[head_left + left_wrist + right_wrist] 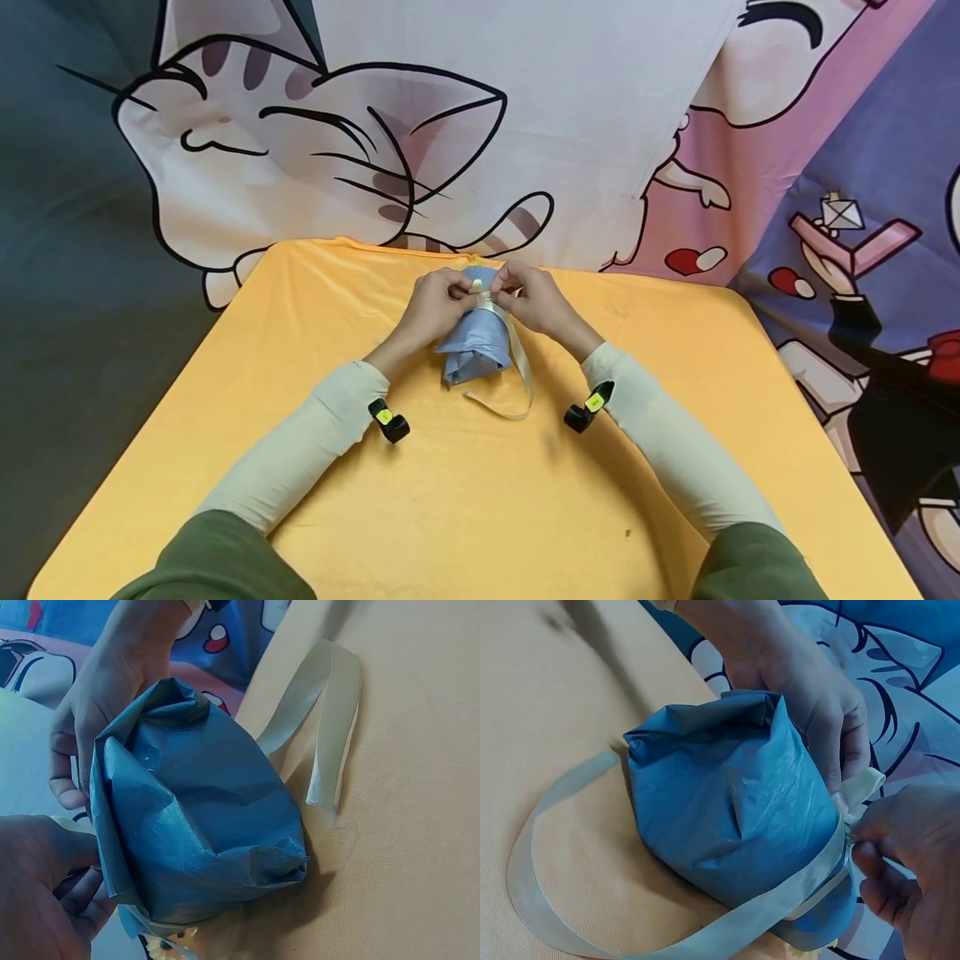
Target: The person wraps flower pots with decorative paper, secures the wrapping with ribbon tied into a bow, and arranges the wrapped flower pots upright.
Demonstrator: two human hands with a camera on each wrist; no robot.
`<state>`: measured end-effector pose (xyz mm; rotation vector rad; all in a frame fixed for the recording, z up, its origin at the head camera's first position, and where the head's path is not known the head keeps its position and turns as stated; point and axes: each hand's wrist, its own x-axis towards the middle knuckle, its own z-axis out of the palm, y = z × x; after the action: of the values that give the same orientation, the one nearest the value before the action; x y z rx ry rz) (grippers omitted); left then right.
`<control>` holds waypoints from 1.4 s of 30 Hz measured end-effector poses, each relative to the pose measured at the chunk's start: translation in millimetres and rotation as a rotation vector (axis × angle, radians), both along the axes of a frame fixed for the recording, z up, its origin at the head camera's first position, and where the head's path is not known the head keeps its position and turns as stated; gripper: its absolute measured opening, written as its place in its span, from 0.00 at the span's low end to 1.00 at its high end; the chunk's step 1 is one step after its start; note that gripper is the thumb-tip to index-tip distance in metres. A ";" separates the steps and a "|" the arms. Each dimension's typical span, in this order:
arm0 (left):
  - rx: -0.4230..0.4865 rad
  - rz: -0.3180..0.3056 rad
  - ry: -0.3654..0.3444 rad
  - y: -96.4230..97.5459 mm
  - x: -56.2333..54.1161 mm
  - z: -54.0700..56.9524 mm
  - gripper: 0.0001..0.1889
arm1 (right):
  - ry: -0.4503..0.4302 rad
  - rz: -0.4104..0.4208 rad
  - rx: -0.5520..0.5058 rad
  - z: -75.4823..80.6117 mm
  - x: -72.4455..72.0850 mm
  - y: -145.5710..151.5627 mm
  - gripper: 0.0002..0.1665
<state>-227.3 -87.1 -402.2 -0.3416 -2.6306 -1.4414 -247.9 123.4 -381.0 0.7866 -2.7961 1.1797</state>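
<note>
A bundle wrapped in blue paper [477, 337] lies on the table, its folded end towards me. Bits of yellow flower [163, 946] peek out at its far end. A cream ribbon [739, 930] goes round the bundle, and one long tail curls over the cloth on the right. On top of the bundle my left hand [437, 302] pinches the ribbon near a small loop [864, 784]. Close beside it, my right hand [534, 302] pinches the ribbon at the same spot, thumb against fingers. The wrapping partly hides both hands' fingertips in the left wrist view.
A yellow cloth [465, 500] covers the table. Behind it hangs a backdrop [600, 125] with cartoon figures, close to the table's far edge. Small black cameras are strapped at both wrists over pale sleeves [315, 437].
</note>
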 end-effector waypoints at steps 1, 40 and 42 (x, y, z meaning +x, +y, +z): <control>-0.006 0.000 0.000 -0.1 0.1 0.1 0.10 | 0.001 -0.002 -0.021 -0.9 -0.1 -0.1 0.03; -0.048 -0.001 0.021 0.6 0.4 -0.3 0.08 | -0.357 -0.069 0.023 -2.3 23.4 32.3 0.23; -0.054 0.003 0.017 0.2 0.5 -0.3 0.08 | -0.435 -0.012 -0.034 -9.3 23.6 39.9 0.23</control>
<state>-226.8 -86.9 -402.5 -0.3533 -2.6593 -1.3619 -224.3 163.3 -390.3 0.5650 -3.0931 1.5575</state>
